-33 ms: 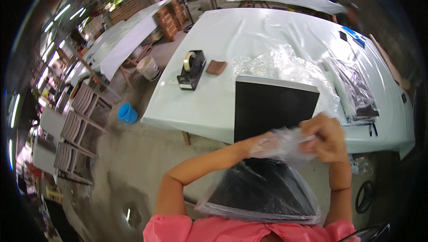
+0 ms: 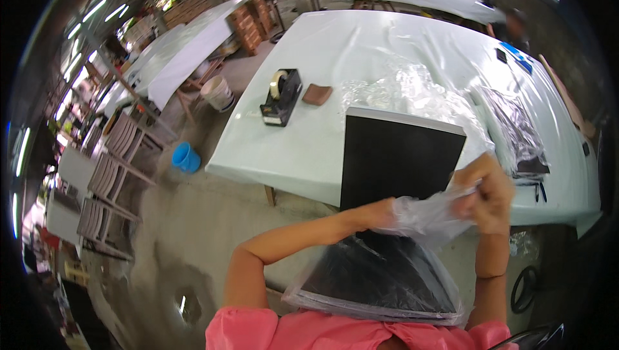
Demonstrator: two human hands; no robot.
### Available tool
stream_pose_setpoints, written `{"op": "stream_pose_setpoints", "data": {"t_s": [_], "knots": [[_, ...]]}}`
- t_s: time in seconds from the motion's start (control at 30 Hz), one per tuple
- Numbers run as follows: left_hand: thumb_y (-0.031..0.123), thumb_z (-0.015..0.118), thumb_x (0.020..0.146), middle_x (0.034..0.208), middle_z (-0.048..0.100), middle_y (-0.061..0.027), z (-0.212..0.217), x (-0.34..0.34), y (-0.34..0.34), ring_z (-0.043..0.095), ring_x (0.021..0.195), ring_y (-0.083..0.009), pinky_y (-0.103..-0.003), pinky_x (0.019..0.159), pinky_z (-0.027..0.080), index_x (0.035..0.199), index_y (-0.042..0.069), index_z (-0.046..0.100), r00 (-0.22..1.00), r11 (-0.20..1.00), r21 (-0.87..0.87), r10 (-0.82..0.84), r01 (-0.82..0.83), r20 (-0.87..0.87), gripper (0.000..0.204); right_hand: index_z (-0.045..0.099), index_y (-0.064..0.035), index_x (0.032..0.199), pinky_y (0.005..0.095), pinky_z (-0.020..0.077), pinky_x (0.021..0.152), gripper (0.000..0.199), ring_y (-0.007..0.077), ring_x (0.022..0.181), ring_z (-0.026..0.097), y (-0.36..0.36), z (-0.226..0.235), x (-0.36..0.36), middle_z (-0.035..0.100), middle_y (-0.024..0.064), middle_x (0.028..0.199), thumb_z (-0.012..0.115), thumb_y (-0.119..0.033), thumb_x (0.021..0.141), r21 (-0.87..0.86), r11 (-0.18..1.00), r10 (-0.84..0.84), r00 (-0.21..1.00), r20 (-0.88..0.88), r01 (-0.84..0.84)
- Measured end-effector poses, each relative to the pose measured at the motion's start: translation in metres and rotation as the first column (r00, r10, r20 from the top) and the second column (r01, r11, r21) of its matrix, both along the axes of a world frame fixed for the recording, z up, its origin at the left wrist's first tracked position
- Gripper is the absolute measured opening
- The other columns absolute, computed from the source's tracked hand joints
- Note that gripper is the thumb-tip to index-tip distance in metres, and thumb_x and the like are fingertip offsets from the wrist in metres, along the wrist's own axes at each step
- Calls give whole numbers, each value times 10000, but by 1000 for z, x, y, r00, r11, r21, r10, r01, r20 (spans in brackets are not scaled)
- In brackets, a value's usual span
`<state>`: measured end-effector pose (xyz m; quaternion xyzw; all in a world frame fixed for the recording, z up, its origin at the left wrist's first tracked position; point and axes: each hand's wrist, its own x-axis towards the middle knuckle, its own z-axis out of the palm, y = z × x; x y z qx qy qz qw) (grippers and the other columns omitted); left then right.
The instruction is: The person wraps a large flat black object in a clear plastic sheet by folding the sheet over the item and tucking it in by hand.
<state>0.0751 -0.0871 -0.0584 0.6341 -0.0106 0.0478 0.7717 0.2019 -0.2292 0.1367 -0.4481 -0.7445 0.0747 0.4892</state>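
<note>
Crumpled clear plastic [image 2: 422, 218] stretches between my two hands. Its near end is at my left hand [image 2: 380, 214], whose fingers are hidden by the film and blur. My right hand [image 2: 485, 195] is closed, pinching the other end. Behind them a flat black panel [image 2: 400, 156] with a pale edge rests at the table's front edge. Closer to my body, a black piece in a clear plastic bag [image 2: 380, 279] lies below my forearms. Whether the two black parts are one piece is hidden by my hands and the plastic.
The white-covered table [image 2: 309, 150] bears a tape dispenser [image 2: 281, 97], a brown block [image 2: 317, 94], loose clear film [image 2: 412, 89], a stack of bagged dark pieces [image 2: 512, 127] and a dark pen-like tool [image 2: 541, 191]. A blue bucket [image 2: 186, 158] and slatted chairs [image 2: 106, 179] stand left.
My right hand has shifted slightly right and tilted, drawing the plastic a little wider from my left hand. The view has moved slightly; the black panel keeps its place on the table.
</note>
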Motion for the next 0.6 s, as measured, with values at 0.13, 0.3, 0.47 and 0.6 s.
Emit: {"op": "stream_pose_setpoints", "data": {"t_s": [0.13, 0.3, 0.47, 0.6], "knots": [[259, 557, 883, 1206, 558, -77, 44, 2, 16, 546, 1011, -156, -269, 873, 428, 1243, -35, 458, 970, 810, 559, -47, 176, -238, 475, 476, -51, 801, 214, 312, 413, 136, 40, 483, 440, -25, 10, 7, 502, 0, 642, 611, -60, 817, -282, 951, -236, 892, -386, 129], [405, 651, 795, 1443, 166, -235, 141, -20, -1, 262, 1317, -304, -325, 1042, 269, 1418, 51, 57, 946, 887, 369, 186, -278, 265, 930, 462, -53, 796, 201, 241, 400, 152, 11, 471, 358, 4, -18, -15, 375, -41, 524, 612, -49, 819, -430, 848, -410, 897, -163, 310], [400, 579, 856, 901, 528, -162, 108, 0, -22, 515, 736, -216, -351, 635, 418, 998, -17, 526, 995, 647, 756, 58, -103, 86, 444, 453, -47, 780, 201, 252, 417, 187, 8, 503, 356, 13, -3, -18, 420, -37, 626, 633, -82, 820, -333, 836, -518, 829, -212, 437], [393, 556, 868, 431, 406, 50, 134, -28, 4, 301, 407, -92, -345, 398, 285, 526, 17, 542, 988, 923, 356, -153, 148, -16, 508, 535, 28, 943, 208, 337, 516, 307, 57, 564, 437, 0, -18, 35, 480, -39, 693, 687, -198, 802, -512, 852, -80, 939, -334, -109]]}}
